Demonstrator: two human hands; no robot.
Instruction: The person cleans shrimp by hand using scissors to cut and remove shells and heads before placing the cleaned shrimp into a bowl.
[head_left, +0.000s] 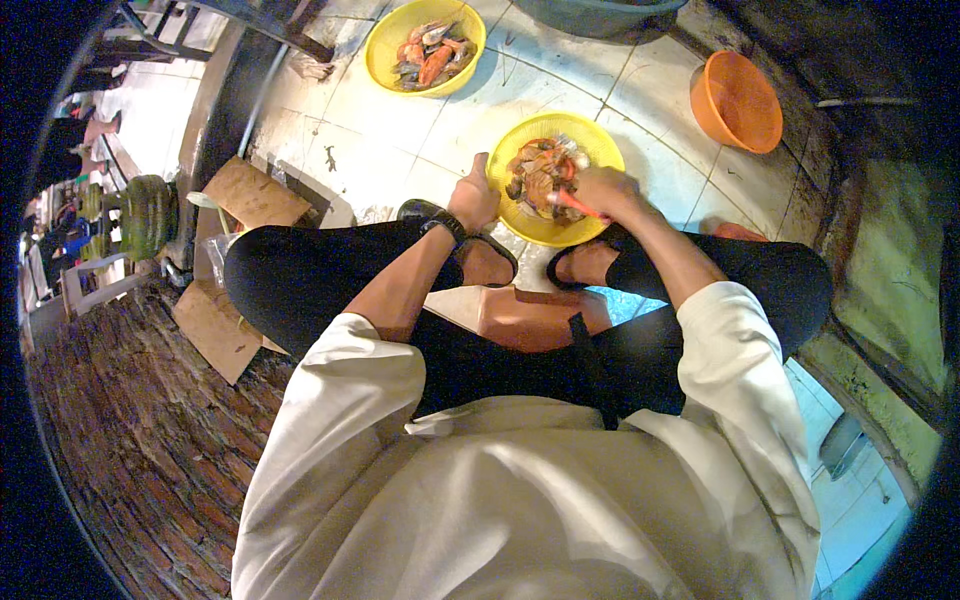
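Observation:
A yellow plastic colander stands on the tiled floor between my feet, holding a heap of orange, brown and grey shellfish. My left hand, with a dark band on its wrist, grips the colander's left rim. Over the right side of the heap is my right hand, closed around a slim red-orange handled tool. The tool's paler end reaches into the shellfish; blur hides what kind of tool it is. The fingers of my right hand are partly hidden from above.
Farther off stands a second yellow basin with shellfish. An orange plastic bowl is at the right, beside a wall. A large dark tub sits at the top. Cardboard lies left of my knee, near a brick surface.

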